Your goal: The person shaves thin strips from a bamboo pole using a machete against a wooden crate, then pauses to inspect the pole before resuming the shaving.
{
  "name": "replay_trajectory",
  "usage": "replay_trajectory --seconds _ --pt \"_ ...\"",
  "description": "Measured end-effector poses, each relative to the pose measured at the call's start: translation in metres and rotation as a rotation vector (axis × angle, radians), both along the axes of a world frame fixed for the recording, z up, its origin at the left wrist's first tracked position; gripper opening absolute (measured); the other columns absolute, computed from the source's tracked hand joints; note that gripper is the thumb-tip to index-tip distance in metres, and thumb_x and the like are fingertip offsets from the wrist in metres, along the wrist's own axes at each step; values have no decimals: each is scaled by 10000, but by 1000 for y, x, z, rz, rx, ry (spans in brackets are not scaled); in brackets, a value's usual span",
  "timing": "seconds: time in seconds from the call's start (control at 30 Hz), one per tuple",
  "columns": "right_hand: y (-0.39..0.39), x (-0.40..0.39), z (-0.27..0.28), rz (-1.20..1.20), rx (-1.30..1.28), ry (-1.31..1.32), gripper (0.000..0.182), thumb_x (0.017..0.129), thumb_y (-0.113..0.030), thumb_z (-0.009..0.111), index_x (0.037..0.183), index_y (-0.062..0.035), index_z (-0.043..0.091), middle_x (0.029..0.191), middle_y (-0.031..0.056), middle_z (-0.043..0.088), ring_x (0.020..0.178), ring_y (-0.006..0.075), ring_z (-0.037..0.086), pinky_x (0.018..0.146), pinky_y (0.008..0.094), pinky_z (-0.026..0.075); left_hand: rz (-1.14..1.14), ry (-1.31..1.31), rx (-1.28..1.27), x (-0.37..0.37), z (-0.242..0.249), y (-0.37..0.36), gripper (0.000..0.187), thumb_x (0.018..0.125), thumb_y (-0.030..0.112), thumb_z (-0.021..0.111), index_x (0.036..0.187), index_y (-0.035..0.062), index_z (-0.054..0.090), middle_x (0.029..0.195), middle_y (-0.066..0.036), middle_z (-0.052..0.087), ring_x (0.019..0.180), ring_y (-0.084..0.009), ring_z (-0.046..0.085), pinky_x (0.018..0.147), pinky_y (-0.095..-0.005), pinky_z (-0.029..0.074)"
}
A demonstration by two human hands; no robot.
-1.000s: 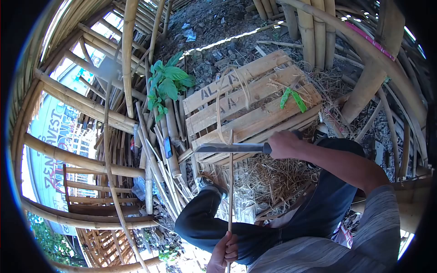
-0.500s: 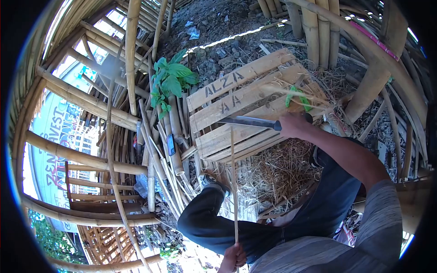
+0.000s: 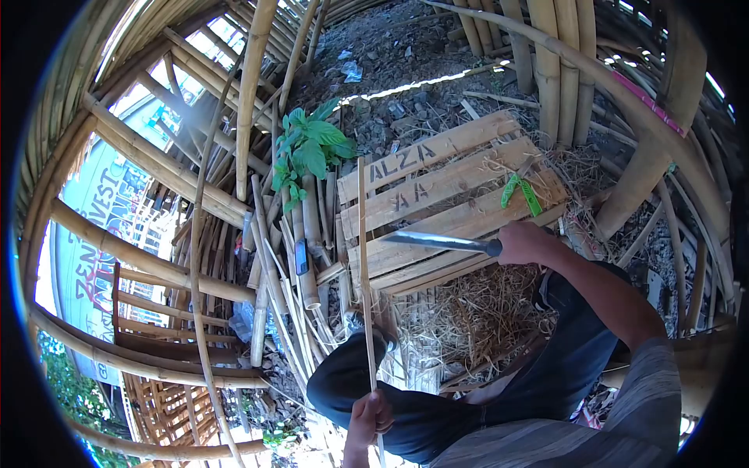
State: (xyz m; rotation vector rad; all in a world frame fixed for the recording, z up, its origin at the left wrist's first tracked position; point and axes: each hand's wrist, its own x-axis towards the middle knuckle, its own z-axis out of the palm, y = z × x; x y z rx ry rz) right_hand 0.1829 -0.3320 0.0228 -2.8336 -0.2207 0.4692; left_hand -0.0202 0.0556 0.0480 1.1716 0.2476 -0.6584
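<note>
A thin bamboo strip (image 3: 363,257) stands nearly vertical in the view, with my left hand (image 3: 371,415) closed round its lower part, above my thigh. My right hand (image 3: 524,242) is wrapped round the dark handle of a long knife (image 3: 446,240). The blade points left across the wooden crate (image 3: 460,183), its tip a little right of the strip; whether they touch is not clear. Bright green objects (image 3: 520,193) lie on the crate's right part, beyond my right hand.
Dry shavings (image 3: 491,316) cover the ground below the crate. A leafy plant (image 3: 312,144), bamboo poles (image 3: 310,210) and a phone-like object (image 3: 301,257) are left of it. Bamboo framing (image 3: 164,265) rises at the far left, thick posts (image 3: 577,78) at the upper right.
The strip in my left hand has moved left and further up over the crate. The knife has shifted slightly right and down with my right hand. The whole view has shifted a little.
</note>
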Motion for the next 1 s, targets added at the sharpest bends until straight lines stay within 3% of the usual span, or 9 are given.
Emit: replay_trajectory --seconds 0.03,0.37,0.5,0.57,0.6,0.73,0.83,0.93,1.0 --pt "-1 0 8 1 32 135 314 623 -240 633 822 2 662 726 197 634 726 324 642 691 415 512 19 -19 36 6 3 0 357 986 351 334 707 131 308 523 48 243 395 -35 201 342 -194 141" --pt "9 23 -13 -93 110 -65 302 667 -223 613 825 32 650 800 212 643 772 339 645 713 420 514 37 -109 179 77 26 12 345 978 336 382 700 134 352 520 53 269 391 -29 228 333 -204 148" --pt "20 51 -46 -203 163 -130 242 709 -200 611 825 10 649 813 183 652 767 322 651 700 413 522 90 -297 667 112 41 -1 365 978 302 386 671 105 402 505 31 345 385 -56 289 352 -222 212" --pt "25 63 -64 -219 93 -175 256 711 -211 621 844 7 636 816 180 648 788 325 643 704 406 516 69 -719 1050 141 25 8 373 964 281 439 701 17 447 485 -62 345 406 -117 359 407 -325 286" --pt "27 67 -76 -222 106 -214 262 722 -219 626 865 1 634 843 176 652 792 314 649 705 406 522 66 -808 1148 152 26 6 356 952 252 459 736 -28 488 532 -188 426 439 -295 437 479 -404 330" --pt "41 68 -81 -226 13 -142 311 735 -238 628 925 7 617 916 178 631 869 303 627 732 397 515 94 -953 1246 184 47 -25 307 930 218 480 751 -32 492 674 -288 507 704 -480 476 534 -486 357" --pt "42 63 -80 -199 -161 -390 388 741 -274 642 1007 3 587 1020 170 578 990 299 561 803 398 489 61 -1023 1355 209 36 -32 304 930 267 468 791 -1 501 647 -273 536 657 -487 510 544 -537 390" --pt "43 52 -47 -227 -73 -354 416 749 -257 645 1078 -20 555 1102 166 507 1068 317 483 866 397 445 43 -1148 1385 231 22 -38 304 928 301 465 813 24 512 616 -258 547 634 -472 534 541 -552 420" --pt "41 51 -14 -108 141 -694 397 730 -203 662 1078 -48 548 1097 154 493 1059 321 476 891 412 416 5 -1175 1426 236 29 -47 301 926 306 468 813 31 515 609 -251 550 622 -460 542 530 -546 428"
